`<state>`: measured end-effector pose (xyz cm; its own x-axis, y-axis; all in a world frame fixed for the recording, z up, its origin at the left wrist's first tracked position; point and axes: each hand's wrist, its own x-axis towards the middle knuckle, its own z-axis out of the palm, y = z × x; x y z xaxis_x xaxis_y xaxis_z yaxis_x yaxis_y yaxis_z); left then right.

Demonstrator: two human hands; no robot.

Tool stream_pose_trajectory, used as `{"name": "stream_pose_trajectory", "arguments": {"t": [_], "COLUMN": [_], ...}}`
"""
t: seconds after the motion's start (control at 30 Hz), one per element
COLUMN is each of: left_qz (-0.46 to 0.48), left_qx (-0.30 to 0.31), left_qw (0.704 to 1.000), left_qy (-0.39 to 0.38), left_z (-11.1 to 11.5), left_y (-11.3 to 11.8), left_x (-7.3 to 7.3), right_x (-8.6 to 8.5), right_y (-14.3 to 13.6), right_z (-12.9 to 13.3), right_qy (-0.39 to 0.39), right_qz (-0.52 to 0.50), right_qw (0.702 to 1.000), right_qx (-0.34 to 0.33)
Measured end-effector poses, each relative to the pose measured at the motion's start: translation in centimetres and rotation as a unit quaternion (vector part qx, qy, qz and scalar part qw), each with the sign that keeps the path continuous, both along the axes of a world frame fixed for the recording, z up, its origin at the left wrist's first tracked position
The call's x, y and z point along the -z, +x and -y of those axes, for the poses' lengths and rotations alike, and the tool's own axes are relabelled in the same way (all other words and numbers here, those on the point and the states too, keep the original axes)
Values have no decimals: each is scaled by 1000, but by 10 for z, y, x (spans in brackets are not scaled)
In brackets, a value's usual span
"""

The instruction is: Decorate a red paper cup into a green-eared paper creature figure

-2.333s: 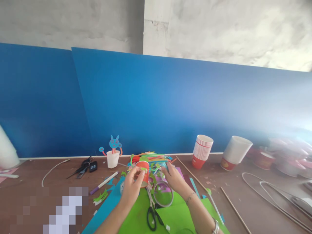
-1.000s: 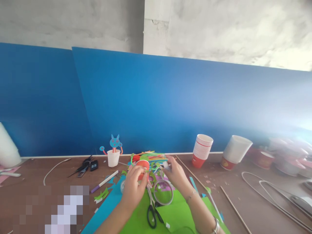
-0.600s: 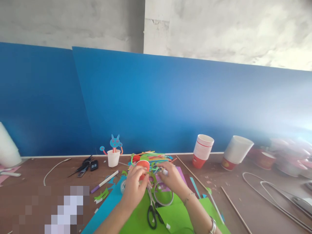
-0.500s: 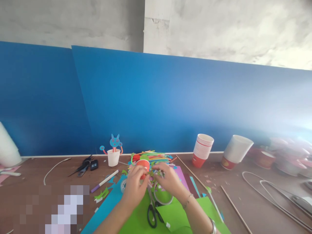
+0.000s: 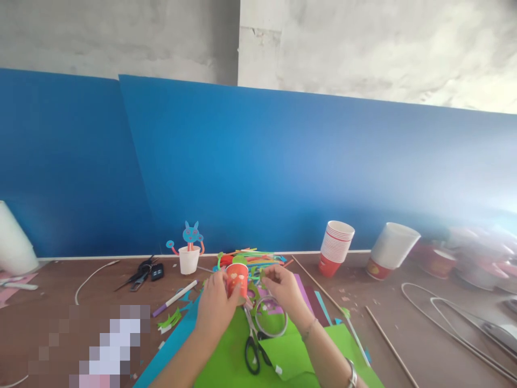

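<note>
While your left hand [image 5: 215, 303] grips a red paper cup [image 5: 237, 281] toward the middle of the desk's [image 5: 438, 358] far edge, your right hand [image 5: 286, 292] hovers just beside it.
Left fingers wrap the cup; right fingers curl narrowly, contents unclear. Scissors [image 5: 252, 332] lie nearer you.

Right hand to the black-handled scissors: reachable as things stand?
Probably yes: the right hand is close by, and the scissors lie on green paper with a handle loop uncovered. The ring beside them might get nudged.

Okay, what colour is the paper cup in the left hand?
Red with pale spots, best seen in the head view.
</note>
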<state>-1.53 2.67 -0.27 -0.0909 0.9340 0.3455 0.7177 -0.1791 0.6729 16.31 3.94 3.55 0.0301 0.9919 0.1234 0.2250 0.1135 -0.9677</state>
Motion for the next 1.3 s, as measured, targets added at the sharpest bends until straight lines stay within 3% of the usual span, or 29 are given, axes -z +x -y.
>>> {"name": "stream_pose_trajectory", "arguments": {"t": [0.2, 0.43, 0.5, 0.6, 0.73, 0.83, 1.07, 1.3], "left_qz": [47, 153, 188, 253, 253, 243, 225, 218], "left_qx": [-22, -25, 9, 110, 179, 223, 254, 259], "left_qw": [993, 984, 980, 961, 950, 943, 937, 937], "left_qy": [-107, -86, -57, -25, -42, -56, -80, -89], "left_z": [-6, -5, -3, 0, 3, 6, 9, 11], "left_y": [-1, 6, 10, 15, 17, 18, 17, 16], "left_x": [11, 12, 16, 27, 41, 45, 43, 45], "right_x": [-5, -3, -6, -14, -23, -24, -23, -26], "right_y": [6, 16, 23, 34, 48, 51, 46, 43], "right_z": [-1, -8, -10, -11, -10, -11, -9, -7], "right_qy": [-98, -98, -84, -42, 25, 27, -23, -22], "right_qz": [-169, -293, -302, -311, -303, -301, -272, -287], "right_qw": [981, 950, 949, 947, 943, 946, 956, 953], "right_qx": [8, 32, 43, 74, 133, 119, 112, 96]}}
